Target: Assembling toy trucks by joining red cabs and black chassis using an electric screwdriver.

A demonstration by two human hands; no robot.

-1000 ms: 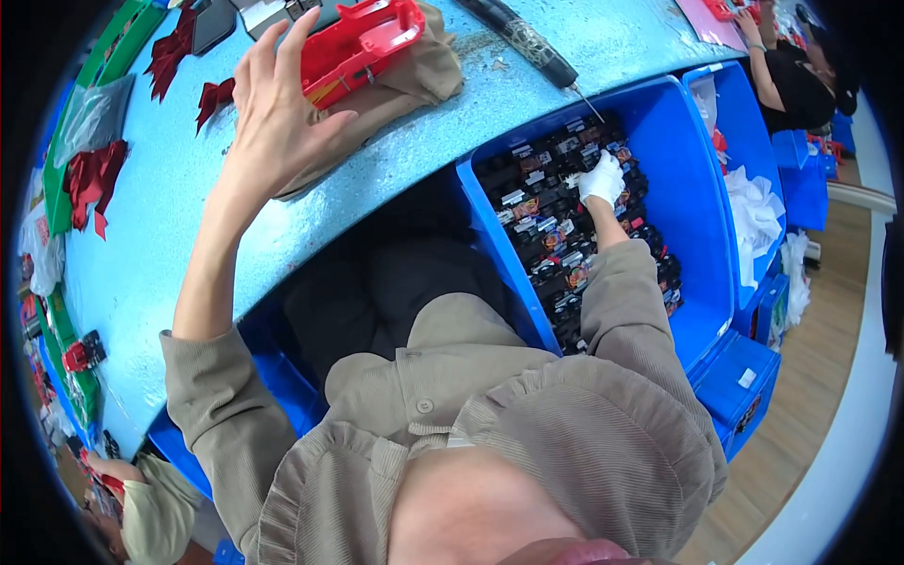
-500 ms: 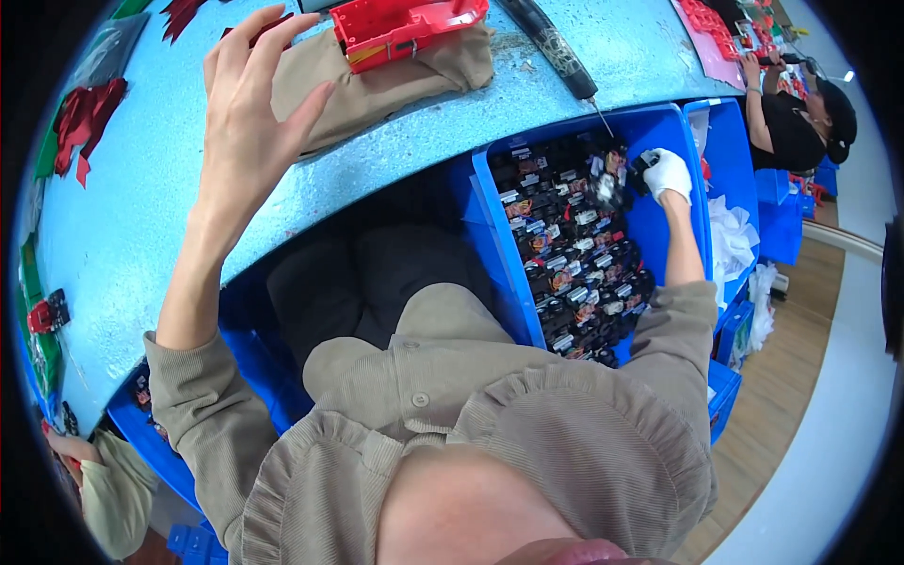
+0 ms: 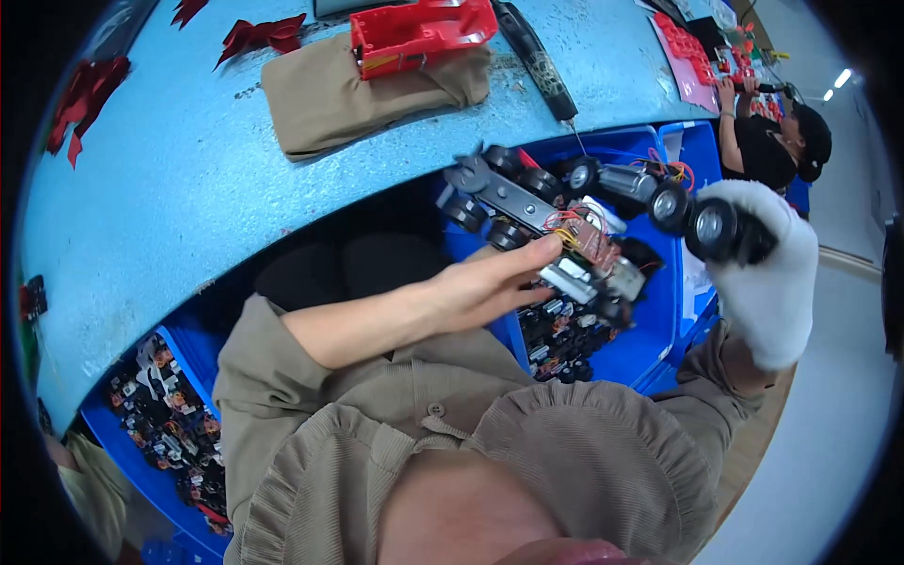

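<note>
My bare left hand [image 3: 485, 287] grips a toy truck chassis [image 3: 516, 200] above the bin, thumb on top beside its circuit board and coloured wires. Its grey plate with black wheels points up and to the left. In a white glove, my right hand [image 3: 772, 268] is closed on the wheel end of a second toy truck chassis [image 3: 626, 181], held tilted close to the first. The glove's fingertips are partly hidden by the wheels. Below both lies the blue bin [image 3: 664, 325], with several more chassis [image 3: 565, 339] piled in it.
On the blue table [image 3: 169, 226], a red toy truck body [image 3: 414, 47] rests on a folded brown cloth [image 3: 330, 104]. A dark electric screwdriver [image 3: 537, 61] hangs over the bin's far edge. Another filled bin [image 3: 169, 424] stands at my left. A co-worker [image 3: 786, 141] sits at far right.
My left hand has come down from over the table and taken hold of a chassis. My right hand has risen out of the bin toward me with another chassis.
</note>
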